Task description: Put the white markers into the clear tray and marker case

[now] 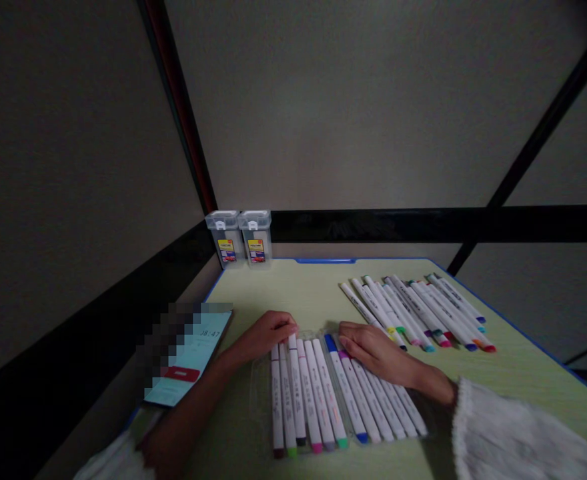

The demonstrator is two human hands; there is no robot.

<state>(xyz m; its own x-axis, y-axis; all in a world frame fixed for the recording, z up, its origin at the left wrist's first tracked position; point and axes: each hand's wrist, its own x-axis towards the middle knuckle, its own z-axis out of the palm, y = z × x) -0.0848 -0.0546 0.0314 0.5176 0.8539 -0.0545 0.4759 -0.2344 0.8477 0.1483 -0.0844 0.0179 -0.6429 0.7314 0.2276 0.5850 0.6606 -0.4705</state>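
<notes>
See, on a pale blue-edged tabletop (pixel 298 287), a clear plastic tray (pixel 261 417); over it, a curled bare right hand (pixel 377 353), grip impossible to tell, and a bare left hand (pixel 267 338) pinching the top of a slim white marker (pixel 297 393) inside. Could jostle neighbouring markers (pixel 319 393) loose by uneven pulling

Left hand (pixel 268 335) touches a marker (pixel 297 390) in a tray (pixel 260 407), right hand (pixel 376 355) other markers (pixel 372 398); the desk (pixel 293 290) also bears loose markers (pixel 416 310) and two boxes (pixel 257 233).
</notes>
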